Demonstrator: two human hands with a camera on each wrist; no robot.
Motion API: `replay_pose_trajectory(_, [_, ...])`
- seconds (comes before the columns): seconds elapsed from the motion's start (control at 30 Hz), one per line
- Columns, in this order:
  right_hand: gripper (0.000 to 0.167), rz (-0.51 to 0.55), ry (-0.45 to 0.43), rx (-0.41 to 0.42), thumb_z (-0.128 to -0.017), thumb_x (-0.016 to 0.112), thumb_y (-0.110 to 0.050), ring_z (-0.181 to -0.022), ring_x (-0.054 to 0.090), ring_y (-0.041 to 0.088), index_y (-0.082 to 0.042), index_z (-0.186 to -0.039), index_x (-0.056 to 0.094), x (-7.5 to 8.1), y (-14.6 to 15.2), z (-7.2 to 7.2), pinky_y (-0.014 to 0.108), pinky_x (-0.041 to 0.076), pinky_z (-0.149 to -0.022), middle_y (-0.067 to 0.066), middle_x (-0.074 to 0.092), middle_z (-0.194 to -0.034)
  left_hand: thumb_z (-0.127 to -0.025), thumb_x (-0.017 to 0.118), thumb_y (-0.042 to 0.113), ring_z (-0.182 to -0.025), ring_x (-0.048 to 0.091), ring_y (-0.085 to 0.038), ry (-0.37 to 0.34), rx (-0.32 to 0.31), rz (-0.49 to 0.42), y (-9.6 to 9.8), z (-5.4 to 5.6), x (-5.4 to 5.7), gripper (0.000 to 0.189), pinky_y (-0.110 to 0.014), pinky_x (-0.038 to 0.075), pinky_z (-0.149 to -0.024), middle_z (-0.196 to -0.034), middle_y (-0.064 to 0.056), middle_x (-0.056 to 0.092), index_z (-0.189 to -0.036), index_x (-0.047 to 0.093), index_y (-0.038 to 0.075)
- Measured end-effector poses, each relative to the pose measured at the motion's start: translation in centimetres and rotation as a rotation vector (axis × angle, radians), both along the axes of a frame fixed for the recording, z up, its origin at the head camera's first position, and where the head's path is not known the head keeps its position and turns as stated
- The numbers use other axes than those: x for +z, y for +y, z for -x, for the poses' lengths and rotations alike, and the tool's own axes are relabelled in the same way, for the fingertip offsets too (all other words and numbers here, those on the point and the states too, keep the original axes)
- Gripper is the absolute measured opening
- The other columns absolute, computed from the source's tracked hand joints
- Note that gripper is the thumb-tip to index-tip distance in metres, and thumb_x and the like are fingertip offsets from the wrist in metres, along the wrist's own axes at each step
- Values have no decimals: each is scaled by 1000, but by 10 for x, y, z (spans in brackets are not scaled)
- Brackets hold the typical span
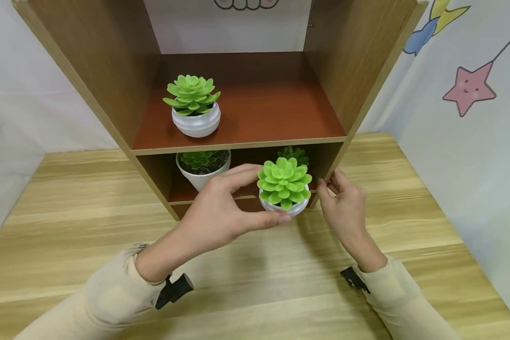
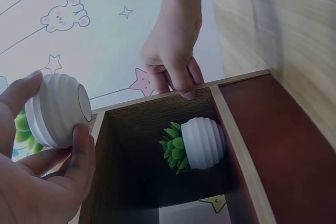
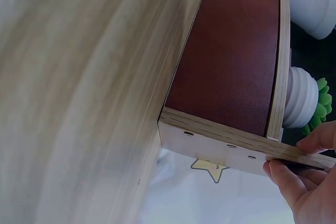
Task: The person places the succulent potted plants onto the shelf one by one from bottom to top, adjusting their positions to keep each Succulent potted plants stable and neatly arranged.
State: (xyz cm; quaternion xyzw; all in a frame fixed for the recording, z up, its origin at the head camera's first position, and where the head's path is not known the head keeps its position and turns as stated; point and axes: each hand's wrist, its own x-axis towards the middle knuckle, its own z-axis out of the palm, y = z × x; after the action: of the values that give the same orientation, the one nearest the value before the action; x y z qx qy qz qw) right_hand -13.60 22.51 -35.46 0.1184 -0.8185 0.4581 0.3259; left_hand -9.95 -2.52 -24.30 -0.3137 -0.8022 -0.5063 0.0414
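My left hand (image 1: 212, 212) grips a small potted succulent (image 1: 284, 182) by its white ribbed pot, in front of the shelf's lower compartment. In the left wrist view the held pot (image 2: 58, 111) is tipped sideways in the picture, thumb and fingers around it. My right hand (image 1: 344, 205) pinches the front edge of the right side panel (image 3: 236, 145) of the wooden shelf, thumb on one face and fingers on the other. Behind the held plant, a second succulent (image 2: 205, 142) in a white ribbed pot stands inside the lower compartment near that panel.
On the upper red-brown board (image 1: 259, 104) a light green succulent (image 1: 193, 106) stands at the left. A larger white pot (image 1: 201, 174) with dark soil is at the left of the lower compartment. The shelf stands on a wood-grain table (image 1: 89, 198), against a white printed backdrop (image 1: 484, 165).
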Motion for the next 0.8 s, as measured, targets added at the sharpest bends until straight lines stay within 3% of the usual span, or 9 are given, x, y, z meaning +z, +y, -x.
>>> replay_pose_trajectory(0.47, [27, -31, 14, -11, -84, 61, 15, -93, 69, 27, 7, -108, 69, 4, 1, -1, 21, 53, -77, 18, 71, -99, -72, 89, 34, -113, 54, -4, 64, 9, 3, -1, 2, 13, 55, -29, 43, -96, -119, 11, 62, -120, 70, 17])
replay_pose_trajectory(0.8, [26, -29, -3, -28, -84, 62, 14, -94, 69, 27, 6, -108, 69, 4, -1, -3, 20, 53, -77, 18, 71, -99, -73, 89, 31, -105, 58, -4, 8, -20, -40, -1, 3, 16, 51, -26, 49, -88, -115, 13, 64, -118, 70, 16])
